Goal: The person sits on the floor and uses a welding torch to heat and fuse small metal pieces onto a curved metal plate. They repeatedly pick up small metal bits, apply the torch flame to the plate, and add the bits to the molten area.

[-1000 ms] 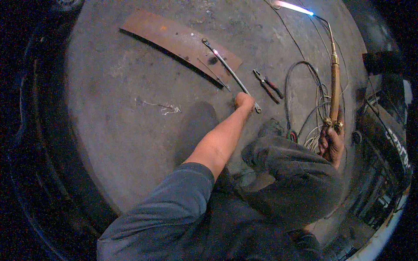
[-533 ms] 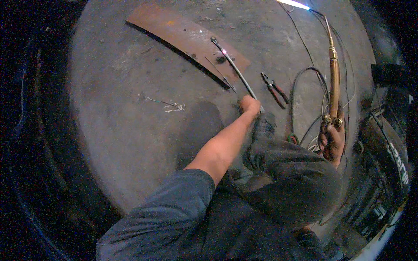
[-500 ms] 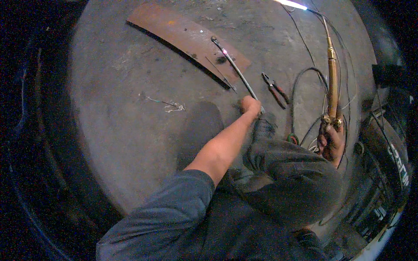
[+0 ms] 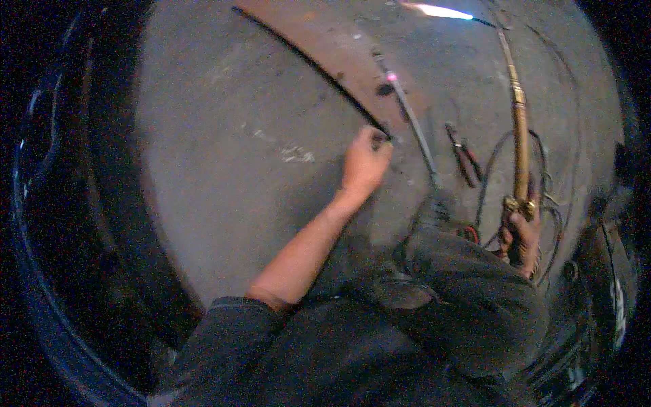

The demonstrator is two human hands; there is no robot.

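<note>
My right hand (image 4: 523, 239) grips a brass gas torch (image 4: 519, 136) by the valve end. From the torch's tip a bright flame (image 4: 441, 11) points left. My left hand (image 4: 366, 163) reaches to the near end of a curved rusty steel plate (image 4: 305, 57). Its fingers are curled closed there, and whatever lies between them is blurred and hidden. Beside it, a long metal rod (image 4: 415, 125) rests across the plate, with a small pink glowing spot near its far end. Its near end lies by my shoe (image 4: 434, 210).
Pliers with red and dark handles (image 4: 465, 159) lie on the concrete floor right of the rod. Hoses (image 4: 483, 176) loop beside the torch. A small tangle of pale wire (image 4: 297, 154) lies left of my left hand. Dark equipment (image 4: 607, 271) stands at the right edge.
My left hand has let go of the long rod and moved left to the plate's near end. The rod stays lying down. The view has shifted, and the torch remains lit in my right hand.
</note>
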